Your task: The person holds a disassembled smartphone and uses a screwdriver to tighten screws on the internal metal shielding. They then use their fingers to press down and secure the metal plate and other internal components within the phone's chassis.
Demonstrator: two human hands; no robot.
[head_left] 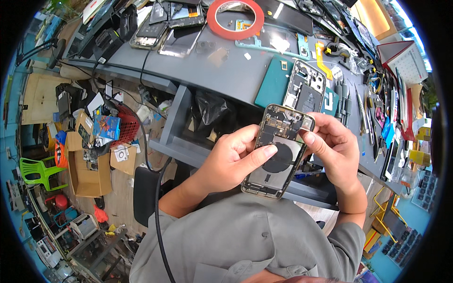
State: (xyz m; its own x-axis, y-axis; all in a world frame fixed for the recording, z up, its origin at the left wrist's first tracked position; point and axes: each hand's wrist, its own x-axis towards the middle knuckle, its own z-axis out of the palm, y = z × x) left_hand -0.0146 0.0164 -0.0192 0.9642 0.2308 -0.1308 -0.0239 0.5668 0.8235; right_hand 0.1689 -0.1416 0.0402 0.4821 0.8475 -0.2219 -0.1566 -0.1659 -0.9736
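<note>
An opened smartphone (270, 178), its insides facing up, is held tilted over my lap in front of the desk edge. A circuit board and small parts fill its upper end; a round black pad lies in its middle. My left hand (231, 158) grips its left side, thumb across the pad. With thumb and fingers, my right hand (336, 148) holds the upper right corner; whether a small loose part is also pinched there I cannot make out. Just beyond lies a second opened phone (295, 78) with a black battery (309, 100), on a dark green mat (270, 85).
A red tape roll (262, 19) and dismantled phones (150, 33) lie at the back of the desk. Screwdrivers (347, 104) and tweezers (362, 111) are to the right. An open drawer (172, 125) sits below the desk edge. A black cable (159, 212) hangs at my left.
</note>
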